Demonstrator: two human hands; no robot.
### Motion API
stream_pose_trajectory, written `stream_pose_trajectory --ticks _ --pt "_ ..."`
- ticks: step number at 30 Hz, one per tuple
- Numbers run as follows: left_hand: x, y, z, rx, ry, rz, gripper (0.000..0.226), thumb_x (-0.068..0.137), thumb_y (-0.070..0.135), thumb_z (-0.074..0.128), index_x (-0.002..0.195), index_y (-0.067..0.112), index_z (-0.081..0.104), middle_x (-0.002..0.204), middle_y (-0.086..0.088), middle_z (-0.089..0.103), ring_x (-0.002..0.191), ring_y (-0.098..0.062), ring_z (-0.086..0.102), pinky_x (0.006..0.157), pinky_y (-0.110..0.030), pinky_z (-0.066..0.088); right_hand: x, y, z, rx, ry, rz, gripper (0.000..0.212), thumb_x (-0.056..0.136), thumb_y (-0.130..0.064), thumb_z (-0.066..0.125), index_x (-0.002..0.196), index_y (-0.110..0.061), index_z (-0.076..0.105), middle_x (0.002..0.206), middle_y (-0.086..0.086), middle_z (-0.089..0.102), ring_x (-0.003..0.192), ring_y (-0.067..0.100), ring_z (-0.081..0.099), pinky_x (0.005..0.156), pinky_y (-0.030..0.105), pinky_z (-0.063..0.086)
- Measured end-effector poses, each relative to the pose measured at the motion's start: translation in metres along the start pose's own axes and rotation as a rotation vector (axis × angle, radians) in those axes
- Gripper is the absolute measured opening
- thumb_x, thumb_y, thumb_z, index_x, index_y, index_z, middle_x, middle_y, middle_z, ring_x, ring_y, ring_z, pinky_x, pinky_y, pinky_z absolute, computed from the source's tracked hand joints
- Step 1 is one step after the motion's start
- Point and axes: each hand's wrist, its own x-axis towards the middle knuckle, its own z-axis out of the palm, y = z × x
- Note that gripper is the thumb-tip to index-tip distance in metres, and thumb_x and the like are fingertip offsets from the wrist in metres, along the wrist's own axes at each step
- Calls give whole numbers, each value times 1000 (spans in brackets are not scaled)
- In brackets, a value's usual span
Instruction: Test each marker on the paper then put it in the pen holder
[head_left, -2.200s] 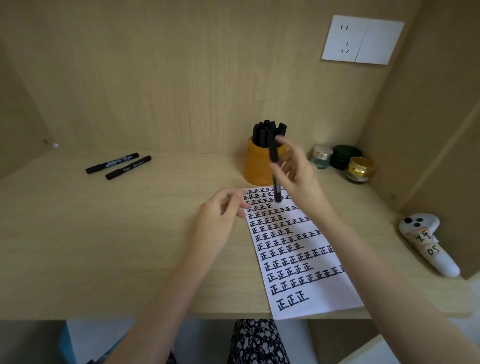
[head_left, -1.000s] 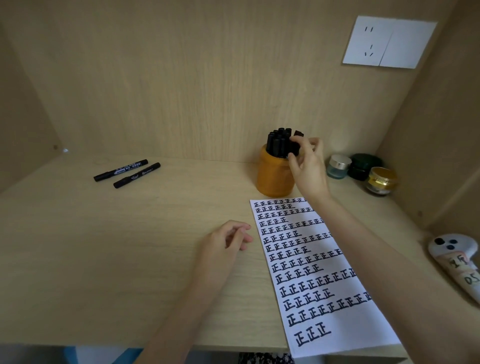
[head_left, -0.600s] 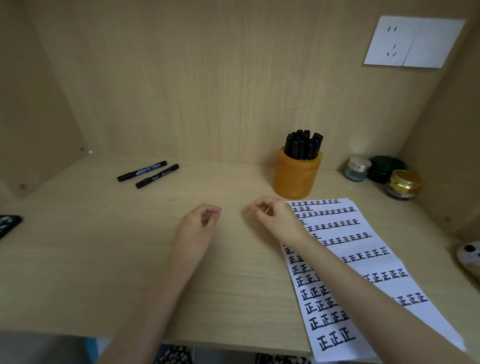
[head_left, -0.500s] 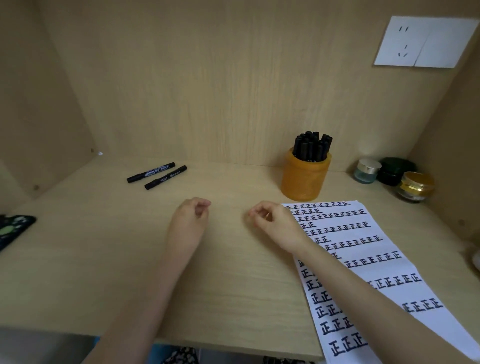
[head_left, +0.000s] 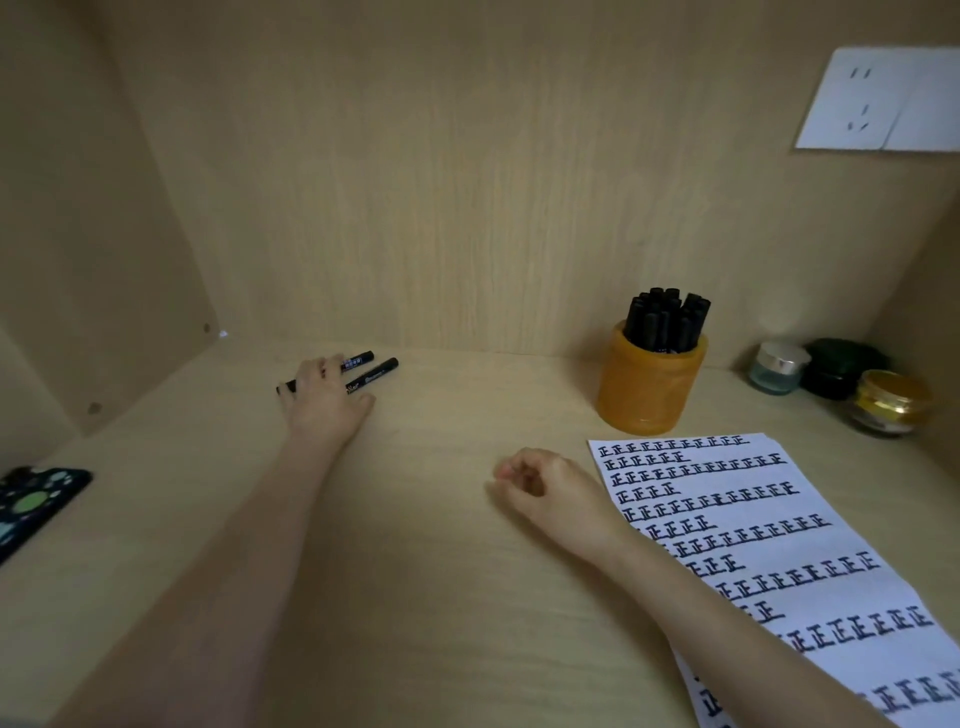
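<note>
Paper (head_left: 810, 525): white sheet, flat on the pale wood-grain desk (head_left: 441, 571), with rows of blocky black characters. Its left edge lies just right of the right fingers (head_left: 511, 473).

Right hand (head_left: 556, 491): rests on the desk, loosely curled in, holding nothing.

Left hand (head_left: 324, 402), farther off: left fingers (head_left: 332, 364) lie fairly straight across two slim black barrels with white print, touching both, not plainly closed round either. Far marker (head_left: 362, 358) pokes out past the fingertips; near marker (head_left: 378, 369) lies just right of them, by the thumb.

Pen holder (head_left: 647, 395), beyond the right fingers: upright orange translucent cylinder, packed with capped black markers (head_left: 667, 322).

Right of it are three small round jars: clear glass jar (head_left: 778, 370), dark green jar (head_left: 839, 366), amber jar (head_left: 891, 402).
</note>
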Motion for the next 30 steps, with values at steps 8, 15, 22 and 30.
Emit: stream_pose_trajectory --ticks 8,15,22,30 --pt "20 -17 14 121 -120 -34 58 91 51 42 140 20 35 138 -14 38 130 -30 32 112 -48 16 -3 1 -2 35 -4 -13 19 89 -37 61 101 -24 65 85 -10 61 75 1 51 74 23 43" --pt "-12 -5 12 17 -16 170 41 95 22 48 135 14 47 116 -20 50 108 -34 44 89 -39 40 -3 2 -1 53 -2 9 18 88 -37 61 99 -24 66 84 -11 61 72 -1 51 72 23 44" --pt "-88 38 -4 -199 -129 252 41 87 23 60 127 15 53 109 -14 55 105 -28 50 91 -36 42 -14 -1 -9 148 -41 32 12 90 -29 61 97 -22 67 88 -6 67 75 2 54 76 27 48" --pt "-191 85 -8 -289 -145 371 39 92 27 52 129 18 46 114 -4 53 109 -21 49 92 -29 39 -49 7 -28 219 -31 73 11 92 -29 60 94 -19 66 83 -9 63 71 -1 51 64 10 38"
